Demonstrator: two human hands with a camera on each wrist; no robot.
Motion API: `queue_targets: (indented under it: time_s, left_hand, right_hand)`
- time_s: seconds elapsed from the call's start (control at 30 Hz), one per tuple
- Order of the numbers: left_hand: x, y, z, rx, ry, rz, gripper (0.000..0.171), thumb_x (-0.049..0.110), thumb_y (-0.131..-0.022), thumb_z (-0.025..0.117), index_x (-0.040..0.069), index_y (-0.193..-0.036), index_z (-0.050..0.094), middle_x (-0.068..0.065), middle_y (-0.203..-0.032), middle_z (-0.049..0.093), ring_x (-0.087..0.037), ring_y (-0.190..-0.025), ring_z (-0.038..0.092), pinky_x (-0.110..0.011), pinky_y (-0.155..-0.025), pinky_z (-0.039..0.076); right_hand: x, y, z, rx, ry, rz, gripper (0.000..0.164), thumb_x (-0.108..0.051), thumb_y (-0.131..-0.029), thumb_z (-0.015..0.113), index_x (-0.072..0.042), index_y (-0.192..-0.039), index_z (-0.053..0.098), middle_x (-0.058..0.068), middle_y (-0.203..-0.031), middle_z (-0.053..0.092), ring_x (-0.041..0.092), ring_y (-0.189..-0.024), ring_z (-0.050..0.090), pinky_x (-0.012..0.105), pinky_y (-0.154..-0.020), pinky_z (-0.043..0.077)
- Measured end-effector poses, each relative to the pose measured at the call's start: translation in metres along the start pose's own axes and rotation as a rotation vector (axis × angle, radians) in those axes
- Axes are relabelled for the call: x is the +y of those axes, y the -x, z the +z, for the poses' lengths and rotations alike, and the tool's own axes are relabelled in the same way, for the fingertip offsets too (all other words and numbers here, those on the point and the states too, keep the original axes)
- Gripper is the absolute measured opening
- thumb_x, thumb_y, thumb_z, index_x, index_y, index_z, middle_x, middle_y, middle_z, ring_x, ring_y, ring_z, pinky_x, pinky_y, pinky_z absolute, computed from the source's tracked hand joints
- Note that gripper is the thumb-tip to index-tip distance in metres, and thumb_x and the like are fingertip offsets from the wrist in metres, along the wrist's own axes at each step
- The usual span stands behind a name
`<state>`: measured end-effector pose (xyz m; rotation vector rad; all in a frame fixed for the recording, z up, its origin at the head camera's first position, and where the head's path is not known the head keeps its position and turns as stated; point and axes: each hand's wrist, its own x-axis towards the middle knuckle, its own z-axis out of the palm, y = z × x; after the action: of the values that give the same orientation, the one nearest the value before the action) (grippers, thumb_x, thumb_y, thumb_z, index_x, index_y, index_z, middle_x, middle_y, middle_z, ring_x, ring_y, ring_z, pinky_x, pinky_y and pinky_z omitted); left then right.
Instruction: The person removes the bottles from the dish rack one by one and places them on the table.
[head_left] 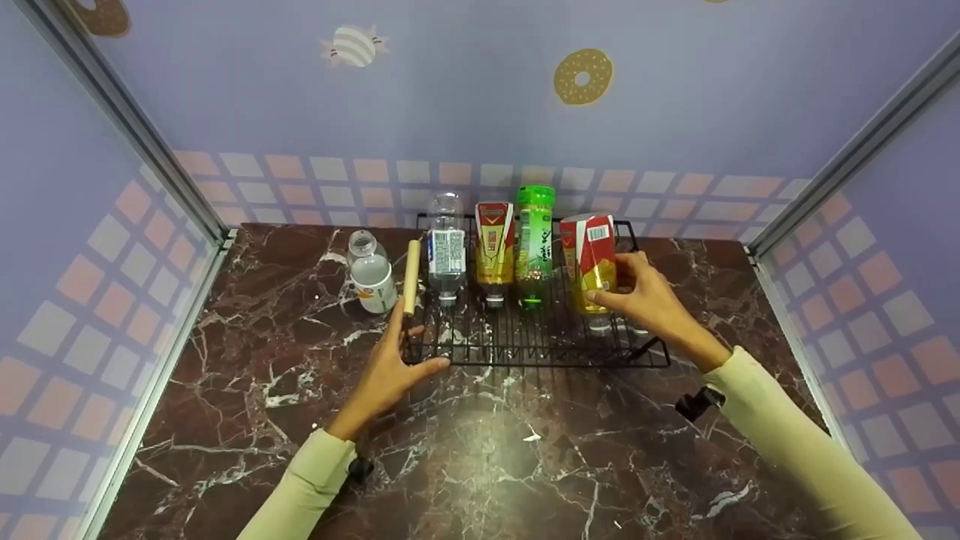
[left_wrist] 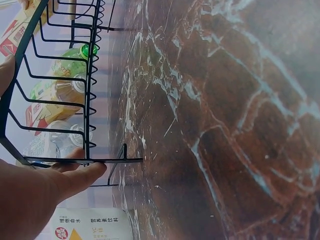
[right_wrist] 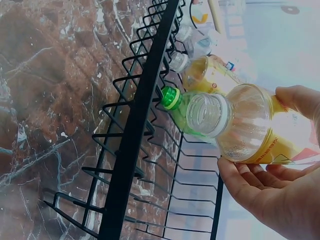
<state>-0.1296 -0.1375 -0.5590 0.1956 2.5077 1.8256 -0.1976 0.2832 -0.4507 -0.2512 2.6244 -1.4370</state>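
Observation:
My right hand (head_left: pixel 645 296) grips a plastic bottle (head_left: pixel 592 259) with a red and yellow label, held neck down over the right end of a black wire rack (head_left: pixel 540 358). Its uncapped mouth shows in the right wrist view, above the rack's wires. At the rack's front left corner, my left hand (head_left: pixel 390 352) holds the frame, thumb by the front rail and fingers around the side. Inside the rack, three bottles stand neck down: a clear bottle (head_left: pixel 447 251), another red and yellow bottle (head_left: pixel 495 247) and a green bottle (head_left: pixel 535 244).
A clear bottle with a white label (head_left: pixel 373 281) stands upright on the dark marbled table (head_left: pixel 255 420), left of the rack. The rack's pale wooden handle (head_left: pixel 411 279) rises between them. Tiled-pattern walls (head_left: pixel 480 112) close in the back and sides.

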Motion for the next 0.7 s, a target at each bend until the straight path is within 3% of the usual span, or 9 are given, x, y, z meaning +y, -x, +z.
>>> queue_targets:
  time_s: [0.3,0.53,0.7]
  left_hand:
    - [0.001,0.0,0.0,-0.009,0.025,0.002,0.134,0.024,-0.084,0.099,0.019,-0.179,0.004,-0.034,-0.156,0.056,-0.051,-0.145,0.055,-0.065,-0.124,0.042]
    - [0.0,0.0,-0.001,0.0,0.018,0.014,0.134,0.031,-0.083,0.1,0.016,-0.179,0.007,-0.034,-0.153,0.059,-0.051,-0.143,0.057,-0.065,-0.123,0.043]
    - [0.0,0.0,-0.001,0.001,0.018,0.013,0.134,0.031,-0.083,0.1,0.015,-0.179,0.007,-0.035,-0.152,0.059,-0.051,-0.142,0.058,-0.064,-0.123,0.043]
  right_hand:
    - [-0.004,0.009,0.0,0.006,-0.008,-0.021,0.078,-0.029,-0.098,0.087,0.006,-0.155,0.048,0.024,-0.144,0.064,0.038,-0.125,0.069,0.034,-0.1,0.062]
    - [-0.008,0.013,0.001,-0.008,0.019,-0.047,0.079,-0.032,-0.098,0.087,0.004,-0.157,0.048,0.023,-0.142,0.065,0.038,-0.123,0.071,0.053,-0.103,0.062]
    - [-0.01,0.014,0.001,-0.005,0.028,-0.057,0.077,-0.03,-0.098,0.087,0.004,-0.156,0.049,0.023,-0.141,0.066,0.037,-0.12,0.072,0.048,-0.1,0.064]
